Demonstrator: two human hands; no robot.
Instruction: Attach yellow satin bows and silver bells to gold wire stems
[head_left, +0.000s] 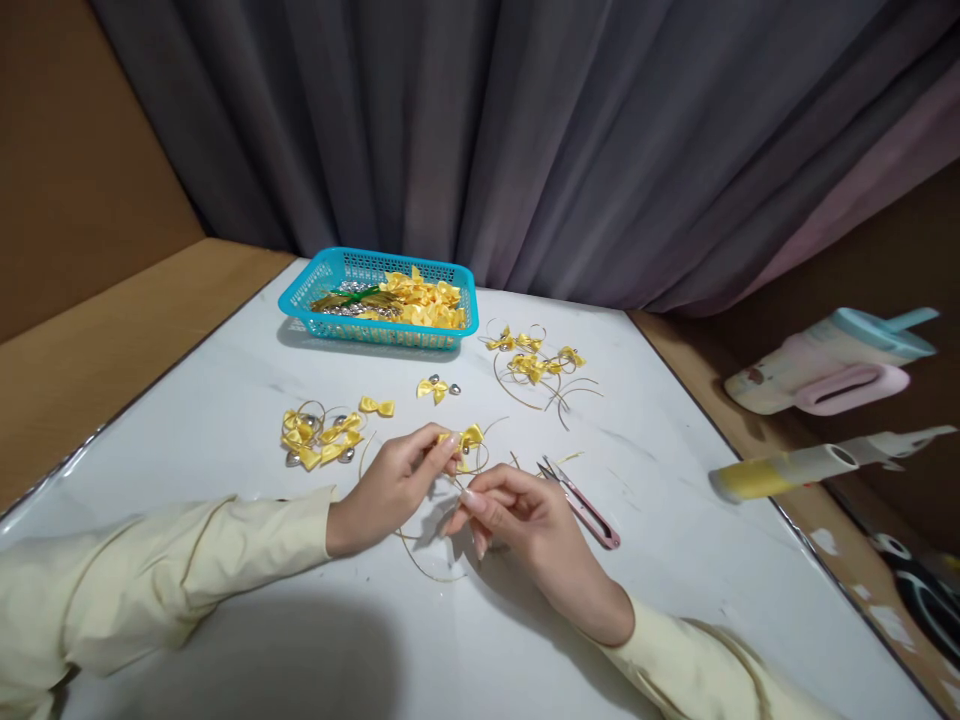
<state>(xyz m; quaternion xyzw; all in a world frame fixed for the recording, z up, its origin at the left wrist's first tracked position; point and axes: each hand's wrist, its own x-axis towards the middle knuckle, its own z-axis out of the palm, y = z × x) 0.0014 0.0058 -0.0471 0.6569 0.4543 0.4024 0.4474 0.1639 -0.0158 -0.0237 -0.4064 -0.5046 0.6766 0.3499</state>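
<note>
Between the thumb and fingers of my left hand (401, 487) is a yellow ribbon bow (471, 437). My right hand (525, 520) pinches a thin gold cord (456, 483) just below it, close to my left fingertips. A loop of the cord curves down onto the table under my hands. Right of my right hand lies a pair of thread snips (581, 503) with pink handles, blades pointing away. Beyond my hands, a loose bow (432, 390) rests beside small silver bells or beads (455, 389); their exact kind is unclear. Another bow (376, 407) lies flat to the left.
A blue basket (379, 335) of bows, silver pieces and tied gold cords stands at the back. Bows with cord lie in a left pile (322, 437) and a right pile (534, 368). A lidded tumbler (825, 362) and a yellow-white bottle (784, 472) stand at the right edge.
</note>
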